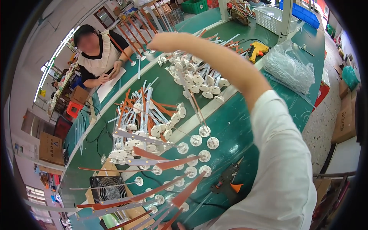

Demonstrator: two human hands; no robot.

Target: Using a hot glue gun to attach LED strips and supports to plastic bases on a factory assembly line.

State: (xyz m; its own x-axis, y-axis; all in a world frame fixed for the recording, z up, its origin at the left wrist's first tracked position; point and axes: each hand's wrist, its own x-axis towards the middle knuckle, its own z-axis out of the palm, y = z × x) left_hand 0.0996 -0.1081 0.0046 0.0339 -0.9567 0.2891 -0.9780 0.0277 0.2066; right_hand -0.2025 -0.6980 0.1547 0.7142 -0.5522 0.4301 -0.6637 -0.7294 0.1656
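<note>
My right arm stretches across the bench, and my right hand (pixel 163 41) is at the far edge, close to upright strips on white round bases (pixel 143 57). Its fingers are smeared by motion, so any grip is unclear. At the lower edge only a bit of skin of my left hand (pixel 180 226) shows, under the strips; its fingers are hidden. In front of me stand several LED strips on white discs (pixel 205 156), with orange-brown (pixel 165 163) and pale grey faces, fanning to the left. A black glue gun (pixel 230 178) with an orange trigger lies right of them.
Piles of disc-ended strips (pixel 143 111) lie across the green bench (pixel 237 122). A yellow glue gun (pixel 257 50), a clear plastic bag (pixel 289 67) and a white basket (pixel 268 19) are at the right. A fan (pixel 109 188) stands lower left. A co-worker (pixel 99 57) sits opposite, handling paper.
</note>
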